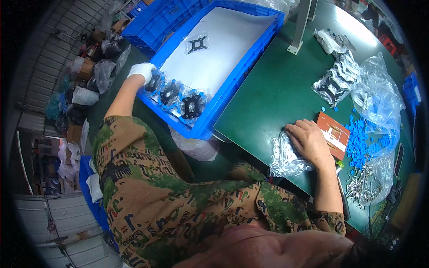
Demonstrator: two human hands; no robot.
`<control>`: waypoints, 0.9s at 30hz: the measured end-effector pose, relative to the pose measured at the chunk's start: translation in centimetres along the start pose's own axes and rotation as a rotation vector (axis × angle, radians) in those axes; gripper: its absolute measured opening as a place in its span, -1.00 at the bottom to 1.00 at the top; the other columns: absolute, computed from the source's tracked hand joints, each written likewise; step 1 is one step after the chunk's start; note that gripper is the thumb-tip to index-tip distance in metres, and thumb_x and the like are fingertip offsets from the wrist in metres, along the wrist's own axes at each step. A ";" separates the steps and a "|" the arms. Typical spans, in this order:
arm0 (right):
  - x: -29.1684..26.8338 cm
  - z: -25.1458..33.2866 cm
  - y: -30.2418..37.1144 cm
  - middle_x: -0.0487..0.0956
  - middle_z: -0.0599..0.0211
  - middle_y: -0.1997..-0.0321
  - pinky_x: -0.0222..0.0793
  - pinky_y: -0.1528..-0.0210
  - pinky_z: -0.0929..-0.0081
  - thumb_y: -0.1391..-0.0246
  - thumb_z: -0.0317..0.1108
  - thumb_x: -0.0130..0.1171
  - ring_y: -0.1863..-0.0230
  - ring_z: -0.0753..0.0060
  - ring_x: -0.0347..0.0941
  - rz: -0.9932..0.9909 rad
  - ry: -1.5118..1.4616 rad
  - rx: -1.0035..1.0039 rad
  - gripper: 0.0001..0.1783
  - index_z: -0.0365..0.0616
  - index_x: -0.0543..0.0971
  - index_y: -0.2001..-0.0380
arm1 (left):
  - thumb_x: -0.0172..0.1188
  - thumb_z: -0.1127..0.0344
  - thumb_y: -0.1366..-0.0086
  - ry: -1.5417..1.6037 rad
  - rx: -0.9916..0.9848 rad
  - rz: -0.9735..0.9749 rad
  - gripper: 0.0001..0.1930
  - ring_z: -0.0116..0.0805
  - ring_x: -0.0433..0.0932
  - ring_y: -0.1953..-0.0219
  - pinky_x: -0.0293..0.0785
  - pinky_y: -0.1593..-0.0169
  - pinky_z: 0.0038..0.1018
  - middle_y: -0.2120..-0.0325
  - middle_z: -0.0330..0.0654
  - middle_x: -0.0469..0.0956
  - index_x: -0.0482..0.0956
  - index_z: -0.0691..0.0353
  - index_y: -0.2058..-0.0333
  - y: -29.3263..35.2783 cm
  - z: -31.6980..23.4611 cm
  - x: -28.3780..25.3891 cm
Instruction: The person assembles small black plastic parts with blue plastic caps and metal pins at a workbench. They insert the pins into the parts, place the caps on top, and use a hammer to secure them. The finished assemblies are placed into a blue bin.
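My left hand (142, 71), in a white glove, is at the left rim of a blue plastic crate (250, 67), against a bagged black bracket (153, 83). Its fingers are mostly hidden, so its grip is unclear. Beside it lie more bagged X-shaped black brackets (191, 106) with small blue pieces around them. One bagged bracket (197, 43) lies apart on the crate's white sheet lining. Bare and palm down, my right hand (310, 140) rests on flat clear plastic bags (285, 157) near the green table's edge, fingers loosely bent.
On the green table (263, 98) stands a brown-red box (333, 135). Right of it are small blue pieces (357, 138), loose metal screws (363, 185) and a clear plastic sheet (377, 98). Farther back are stacked bagged brackets (337, 80) and a metal post (300, 27).
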State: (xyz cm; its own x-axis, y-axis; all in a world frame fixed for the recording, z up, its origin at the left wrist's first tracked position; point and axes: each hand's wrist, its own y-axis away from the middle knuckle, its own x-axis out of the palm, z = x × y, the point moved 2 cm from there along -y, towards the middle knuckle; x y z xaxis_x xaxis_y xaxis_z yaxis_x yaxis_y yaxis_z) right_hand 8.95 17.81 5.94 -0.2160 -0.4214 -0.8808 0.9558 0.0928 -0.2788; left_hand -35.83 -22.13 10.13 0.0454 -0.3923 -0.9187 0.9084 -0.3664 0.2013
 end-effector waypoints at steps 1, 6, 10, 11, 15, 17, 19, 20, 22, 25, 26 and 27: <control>0.0 0.0 0.0 0.54 0.24 0.36 0.36 0.17 0.21 -0.12 -0.36 0.22 0.24 0.15 0.48 -0.001 0.003 0.001 -0.82 -0.15 0.65 0.21 | 0.14 0.23 -0.28 0.084 -0.008 0.054 -0.64 -0.02 0.59 -0.06 0.50 -0.15 -0.22 -0.05 -0.06 0.60 0.62 -0.02 -0.05 0.2 -0.8 -0.8; 0.0 0.1 0.1 0.54 0.24 0.36 0.37 0.17 0.21 -0.12 -0.34 0.23 0.25 0.15 0.48 -0.002 -0.010 0.002 -0.81 -0.15 0.65 0.22 | 0.28 0.00 -0.24 0.251 0.052 0.086 -0.58 -0.06 0.61 0.00 0.49 -0.08 -0.25 0.08 -0.01 0.65 0.62 0.12 0.02 0.8 -1.4 1.4; 0.1 0.2 0.1 0.54 0.24 0.36 0.38 0.16 0.20 -0.12 -0.33 0.23 0.25 0.15 0.49 -0.008 -0.012 -0.006 -0.81 -0.14 0.65 0.21 | 0.34 0.05 -0.18 0.202 0.079 0.156 -0.59 -0.09 0.64 0.06 0.51 -0.07 -0.28 0.11 -0.01 0.68 0.67 0.13 0.05 -0.2 -1.0 -0.5; 0.1 0.3 0.1 0.54 0.24 0.35 0.38 0.16 0.19 -0.12 -0.33 0.23 0.25 0.15 0.49 -0.008 -0.010 -0.008 -0.80 -0.14 0.65 0.21 | 0.31 0.05 -0.20 0.245 0.045 0.091 -0.60 -0.08 0.64 0.05 0.50 -0.08 -0.27 0.11 -0.01 0.68 0.67 0.13 0.05 -0.1 -1.1 -1.5; 0.0 0.2 0.3 0.56 0.25 0.35 0.37 0.15 0.19 -0.12 -0.34 0.23 0.25 0.15 0.50 -0.033 0.022 -0.029 -0.80 -0.14 0.64 0.20 | 0.12 0.04 -0.31 0.322 0.029 -0.113 -0.62 -0.02 0.60 -0.02 0.47 -0.13 -0.24 0.02 -0.05 0.64 0.64 0.04 0.00 1.0 -5.5 -5.7; -0.4 0.4 0.1 0.56 0.25 0.35 0.36 0.16 0.21 -0.11 -0.33 0.24 0.25 0.16 0.50 -0.040 0.020 -0.022 -0.79 -0.15 0.64 0.19 | 0.09 0.03 -0.31 0.294 0.052 -0.118 -0.61 -0.01 0.58 -0.06 0.45 -0.15 -0.21 -0.03 -0.08 0.61 0.61 -0.03 -0.05 1.1 -7.1 -6.5; -0.7 0.5 0.0 0.56 0.25 0.36 0.35 0.16 0.23 -0.11 -0.33 0.24 0.25 0.17 0.50 -0.069 0.031 -0.032 -0.79 -0.14 0.64 0.19 | 0.08 0.03 -0.30 0.282 0.060 -0.163 -0.59 -0.01 0.57 -0.08 0.44 -0.17 -0.20 -0.07 -0.10 0.60 0.60 -0.06 -0.08 -0.7 -8.2 -6.8; -0.8 0.6 0.0 0.55 0.26 0.37 0.34 0.16 0.25 -0.11 -0.33 0.24 0.26 0.17 0.50 -0.091 0.035 -0.046 -0.79 -0.14 0.64 0.19 | 0.08 0.02 -0.30 0.331 0.058 -0.185 -0.58 -0.01 0.56 -0.09 0.44 -0.18 -0.19 -0.07 -0.09 0.59 0.59 -0.07 -0.09 -2.1 -8.3 -6.3; -0.8 0.6 -0.1 0.55 0.26 0.38 0.34 0.15 0.26 -0.11 -0.33 0.24 0.26 0.18 0.49 -0.098 0.055 -0.061 -0.79 -0.13 0.64 0.19 | 0.08 0.00 -0.29 0.431 0.065 -0.229 -0.56 -0.02 0.55 -0.11 0.43 -0.20 -0.18 -0.09 -0.07 0.57 0.58 -0.07 -0.10 -6.9 -9.2 -3.6; -0.4 0.6 0.0 0.53 0.29 0.40 0.34 0.15 0.26 -0.10 -0.33 0.24 0.28 0.19 0.49 -0.081 0.078 -0.078 -0.79 -0.11 0.64 0.18 | 0.21 -0.17 -0.15 0.485 0.001 -0.184 -0.34 0.08 0.52 -0.15 0.42 -0.22 -0.20 -0.12 0.08 0.53 0.56 0.11 -0.15 -10.1 -9.9 -1.6; -0.6 0.6 0.0 0.53 0.29 0.40 0.34 0.15 0.26 -0.10 -0.33 0.24 0.28 0.19 0.50 -0.075 0.084 -0.068 -0.79 -0.11 0.64 0.18 | 0.25 -0.19 -0.11 0.499 -0.021 -0.138 -0.30 0.09 0.52 -0.15 0.43 -0.22 -0.19 -0.13 0.10 0.53 0.55 0.13 -0.15 -10.9 -10.5 -1.4; -0.7 0.4 0.1 0.54 0.29 0.40 0.34 0.15 0.26 -0.10 -0.33 0.24 0.28 0.19 0.50 -0.068 0.086 -0.054 -0.79 -0.11 0.64 0.18 | 0.29 -0.21 -0.06 0.488 -0.037 -0.172 -0.26 0.08 0.53 -0.15 0.44 -0.22 -0.18 -0.13 0.13 0.52 0.57 0.12 -0.15 -12.1 -11.1 -0.6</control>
State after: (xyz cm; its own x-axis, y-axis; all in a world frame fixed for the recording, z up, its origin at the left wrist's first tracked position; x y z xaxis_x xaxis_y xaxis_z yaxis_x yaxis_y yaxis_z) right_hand 9.21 17.75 6.64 -0.2982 -0.3497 -0.8881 0.9268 0.1163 -0.3570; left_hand -42.26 -8.09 4.44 0.0748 0.1130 -0.9908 0.9336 -0.3571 0.0297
